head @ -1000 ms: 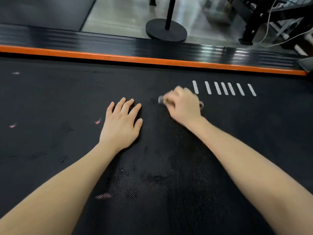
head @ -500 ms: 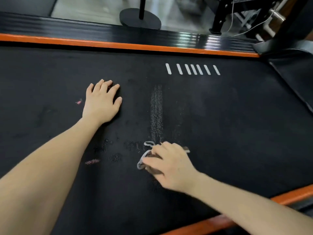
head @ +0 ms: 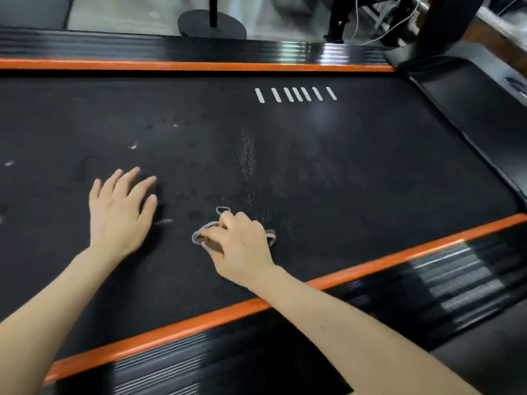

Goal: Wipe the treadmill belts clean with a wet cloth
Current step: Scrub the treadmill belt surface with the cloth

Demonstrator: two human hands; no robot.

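One head-worn camera looks forward and steeply down over the person's own forearms, which enter from the bottom edge. It sits close: the left hand [head: 119, 212] and right hand [head: 242, 249] lie mid-frame, and the cloth [head: 212, 246] hem by the right fingers reads clearly. The treadmill belt [head: 342, 166] runs sideways (the wide lens tilts its orange strip [head: 370, 269] behind the wrists). Beyond the fingertips a round stand base [head: 212, 25] shows.

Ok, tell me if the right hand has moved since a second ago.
Yes. The right hand has drawn back from the white stripes toward the near orange rail.
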